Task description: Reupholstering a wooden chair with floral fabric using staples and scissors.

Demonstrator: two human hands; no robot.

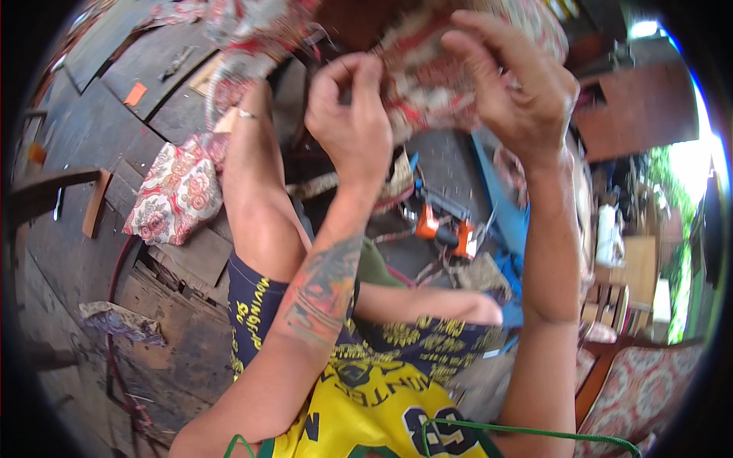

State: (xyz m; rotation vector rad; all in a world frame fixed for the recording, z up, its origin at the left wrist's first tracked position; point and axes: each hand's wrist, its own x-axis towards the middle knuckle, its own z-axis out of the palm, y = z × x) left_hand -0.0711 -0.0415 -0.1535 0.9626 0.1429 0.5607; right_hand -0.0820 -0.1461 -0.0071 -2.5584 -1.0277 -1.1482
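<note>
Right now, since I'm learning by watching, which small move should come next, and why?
Perhaps bring the right hand in to steady the fabric: the left hand looks pinched close to it, while the right is raised before it with thumb and index finger apart. Blur hides whether either hand holds anything thin.

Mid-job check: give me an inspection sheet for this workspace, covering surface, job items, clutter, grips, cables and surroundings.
Surface: dark wooden boards, worn and uneven.
Job items: red-and-cream patterned fabric at the top, near both hands.
Clutter: bundled floral cloth, orange scrap, orange-and-black tool.
Grips: left grip curled, thumb near forefinger, contents unclear; right grip raised, thumb and forefinger apart.
Cables: dark red line on the left.
Surroundings: floral upholstered furniture lower right; greenery beyond.
</note>
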